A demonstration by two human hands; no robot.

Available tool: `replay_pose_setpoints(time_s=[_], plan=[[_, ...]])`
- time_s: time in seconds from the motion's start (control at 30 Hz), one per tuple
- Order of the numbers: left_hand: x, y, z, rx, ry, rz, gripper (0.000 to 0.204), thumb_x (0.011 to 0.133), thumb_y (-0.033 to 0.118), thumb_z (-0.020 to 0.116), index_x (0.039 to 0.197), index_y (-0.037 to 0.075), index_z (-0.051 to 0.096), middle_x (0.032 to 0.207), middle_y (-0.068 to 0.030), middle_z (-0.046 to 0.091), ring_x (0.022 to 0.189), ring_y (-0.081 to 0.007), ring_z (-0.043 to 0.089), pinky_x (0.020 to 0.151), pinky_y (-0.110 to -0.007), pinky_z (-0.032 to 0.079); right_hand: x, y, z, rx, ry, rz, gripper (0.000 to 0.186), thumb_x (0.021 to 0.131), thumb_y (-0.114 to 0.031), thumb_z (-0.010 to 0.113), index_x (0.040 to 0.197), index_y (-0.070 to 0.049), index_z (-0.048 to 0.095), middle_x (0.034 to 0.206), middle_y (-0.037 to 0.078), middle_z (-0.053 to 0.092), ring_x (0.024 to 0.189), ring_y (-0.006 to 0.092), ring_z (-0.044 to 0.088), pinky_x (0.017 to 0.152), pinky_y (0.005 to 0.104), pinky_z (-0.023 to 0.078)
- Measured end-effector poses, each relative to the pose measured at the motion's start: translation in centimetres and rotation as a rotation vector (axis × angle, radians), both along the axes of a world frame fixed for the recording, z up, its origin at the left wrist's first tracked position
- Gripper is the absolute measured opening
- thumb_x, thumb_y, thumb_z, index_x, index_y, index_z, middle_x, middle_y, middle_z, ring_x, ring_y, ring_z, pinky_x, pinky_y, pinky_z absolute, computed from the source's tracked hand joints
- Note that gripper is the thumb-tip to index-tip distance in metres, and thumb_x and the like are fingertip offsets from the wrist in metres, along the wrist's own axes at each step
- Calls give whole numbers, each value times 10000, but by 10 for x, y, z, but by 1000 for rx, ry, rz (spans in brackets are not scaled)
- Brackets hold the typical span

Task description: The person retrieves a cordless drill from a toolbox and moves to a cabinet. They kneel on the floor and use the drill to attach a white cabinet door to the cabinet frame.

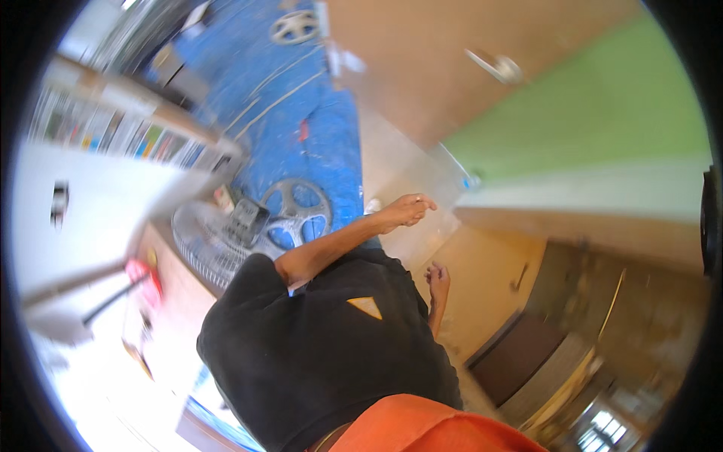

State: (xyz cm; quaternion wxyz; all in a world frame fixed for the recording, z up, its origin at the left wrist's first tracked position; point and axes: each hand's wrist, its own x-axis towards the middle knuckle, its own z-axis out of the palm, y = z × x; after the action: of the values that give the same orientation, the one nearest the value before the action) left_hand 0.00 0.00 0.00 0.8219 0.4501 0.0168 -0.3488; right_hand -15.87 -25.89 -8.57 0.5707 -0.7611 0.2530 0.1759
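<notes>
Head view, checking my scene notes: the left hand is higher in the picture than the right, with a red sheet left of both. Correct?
Not quite: the sheet is blue, as the head view shows. The left hand is higher than the right hand.

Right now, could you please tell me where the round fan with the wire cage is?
In the head view, the round wire-caged fan is left of centre, immediately left of the lower grey spoked ring, by the blue sheet.
</notes>
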Motion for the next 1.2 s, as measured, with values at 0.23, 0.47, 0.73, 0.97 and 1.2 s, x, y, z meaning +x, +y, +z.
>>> replay_pose_setpoints(time_s=[0.23,0.47,0.73,0.97,1.2], plan=[[117,98,-1,65,-59,493,273,992,263,478,1131,38,546,665,67,366,542,-44,331,461,-211,271,190,-19,-11,-134,-63,310,269,950,-153,494,1140,13,589,887,88,649,746,167,639,688,287,507],[122,169,3,261,-60,786,277,997,252,487,1166,52,574,671,62,377,560,-54,338,488,-227,289,350,37,-37,-148,-170,620,248,935,-180,531,1080,2,614,852,105,663,695,172,645,658,307,518],[165,205,-16,76,204,1072,249,1022,210,433,1164,26,523,665,62,354,522,-49,312,446,-213,255,485,172,-75,-72,-87,982,257,876,-124,569,1096,-2,620,845,94,661,696,173,660,654,300,532],[283,271,14,119,83,1141,223,994,191,463,1124,37,558,645,66,365,526,-44,323,451,-206,262,609,296,-81,-120,-235,1179,297,875,-197,552,1081,-3,643,834,129,681,736,203,673,712,326,529],[335,370,35,93,45,1324,220,1002,194,457,1130,40,549,664,55,371,540,-48,331,468,-199,275,712,399,-63,83,-257,1146,332,877,-271,556,1100,-43,649,864,155,693,797,232,681,770,360,511]])
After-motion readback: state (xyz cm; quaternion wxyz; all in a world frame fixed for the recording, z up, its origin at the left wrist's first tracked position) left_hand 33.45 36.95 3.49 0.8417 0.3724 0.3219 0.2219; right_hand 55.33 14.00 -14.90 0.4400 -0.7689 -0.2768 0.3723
